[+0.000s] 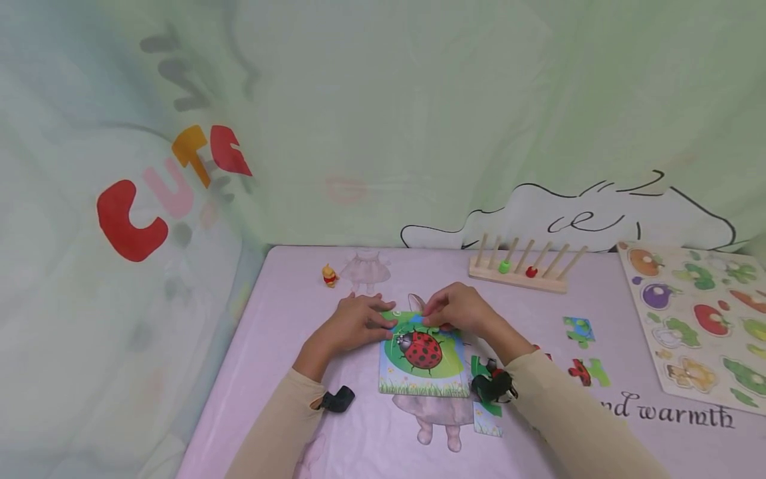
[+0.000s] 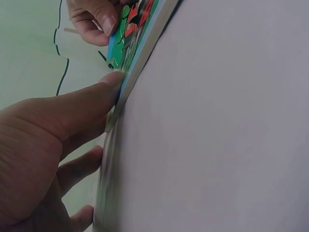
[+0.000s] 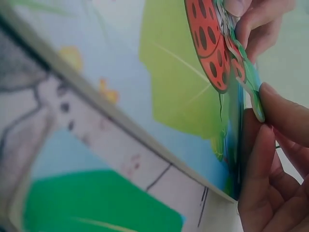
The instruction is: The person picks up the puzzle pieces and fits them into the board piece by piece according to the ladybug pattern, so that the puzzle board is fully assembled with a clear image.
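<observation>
A ladybug jigsaw puzzle board (image 1: 423, 386) lies on the table in front of me, its red ladybug printed on a green leaf. My left hand (image 1: 357, 324) rests at the board's upper left side with fingers spread, and its thumb touches the edge in the left wrist view. Over the upper right part, my right hand (image 1: 459, 311) pinches a jigsaw puzzle piece (image 3: 254, 94) between thumb and fingers. That piece shows green and red and is tilted against the board in the right wrist view. The right hand hides most of it in the head view.
Loose puzzle pieces (image 1: 579, 331) lie right of the board, one (image 1: 487, 419) near its lower right corner. At the back stand a small bear figure (image 1: 329, 275) and a wooden peg rack (image 1: 517, 276). A vegetable puzzle board (image 1: 682, 342) lies at the far right.
</observation>
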`<state>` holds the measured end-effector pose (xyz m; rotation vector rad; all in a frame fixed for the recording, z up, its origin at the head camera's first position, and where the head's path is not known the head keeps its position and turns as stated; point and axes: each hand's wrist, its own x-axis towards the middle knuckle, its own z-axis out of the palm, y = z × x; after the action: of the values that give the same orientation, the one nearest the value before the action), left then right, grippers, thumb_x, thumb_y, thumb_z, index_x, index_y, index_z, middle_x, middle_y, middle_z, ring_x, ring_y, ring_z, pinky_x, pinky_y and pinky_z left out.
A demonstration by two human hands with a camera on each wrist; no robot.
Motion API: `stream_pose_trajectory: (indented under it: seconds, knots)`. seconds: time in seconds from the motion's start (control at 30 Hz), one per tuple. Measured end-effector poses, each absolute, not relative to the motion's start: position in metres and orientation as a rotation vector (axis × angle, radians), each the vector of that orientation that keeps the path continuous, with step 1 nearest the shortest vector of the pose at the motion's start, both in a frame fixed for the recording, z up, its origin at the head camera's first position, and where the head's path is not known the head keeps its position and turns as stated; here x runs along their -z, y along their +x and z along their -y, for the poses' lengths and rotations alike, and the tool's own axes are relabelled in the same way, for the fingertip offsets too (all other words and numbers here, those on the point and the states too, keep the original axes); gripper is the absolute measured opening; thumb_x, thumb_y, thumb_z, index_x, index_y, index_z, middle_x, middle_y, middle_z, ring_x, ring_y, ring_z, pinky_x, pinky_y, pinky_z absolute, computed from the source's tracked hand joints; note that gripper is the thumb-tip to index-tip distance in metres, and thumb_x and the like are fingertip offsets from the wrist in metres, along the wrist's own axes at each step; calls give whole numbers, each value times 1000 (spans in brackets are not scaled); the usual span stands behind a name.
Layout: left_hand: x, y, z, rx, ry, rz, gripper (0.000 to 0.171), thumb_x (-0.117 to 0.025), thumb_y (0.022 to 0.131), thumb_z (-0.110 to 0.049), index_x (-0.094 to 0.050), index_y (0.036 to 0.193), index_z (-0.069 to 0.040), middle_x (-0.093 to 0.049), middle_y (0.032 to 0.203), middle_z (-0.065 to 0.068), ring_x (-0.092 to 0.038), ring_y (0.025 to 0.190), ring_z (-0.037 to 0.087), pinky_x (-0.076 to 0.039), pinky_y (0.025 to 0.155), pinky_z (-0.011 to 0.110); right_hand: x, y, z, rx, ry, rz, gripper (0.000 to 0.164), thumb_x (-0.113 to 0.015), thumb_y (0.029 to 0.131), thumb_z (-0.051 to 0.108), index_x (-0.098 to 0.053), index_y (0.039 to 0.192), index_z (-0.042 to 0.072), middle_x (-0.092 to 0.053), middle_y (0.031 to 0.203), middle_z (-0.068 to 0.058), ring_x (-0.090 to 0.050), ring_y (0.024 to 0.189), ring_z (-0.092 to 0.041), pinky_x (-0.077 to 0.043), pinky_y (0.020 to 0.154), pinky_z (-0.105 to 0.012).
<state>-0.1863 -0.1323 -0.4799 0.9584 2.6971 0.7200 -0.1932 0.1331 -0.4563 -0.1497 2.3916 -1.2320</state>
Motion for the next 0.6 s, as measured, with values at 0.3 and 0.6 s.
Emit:
stream_pose_trajectory:
  seconds: [0.3,0.6]
  knots:
    - [482,-186,132,-691,936,-2713,33,-78,90,-39,-77,119,-24,-61,144,-7,-48,145,21,-18,120,68,456,-192,-130,1162,-184,-2480,8,-84,84,18,-79,86,11,-71,75,2,-58,64,-14,-51,60,-27]
    - [481,-187,132,-695,967,-2702,32,-78,90,-39,-78,118,-23,-62,143,-6,-49,144,22,-20,118,71,456,-190,-126,1064,-175,-2596,12,-87,80,20,-79,81,12,-70,72,2,-58,66,-15,-48,59,-27]
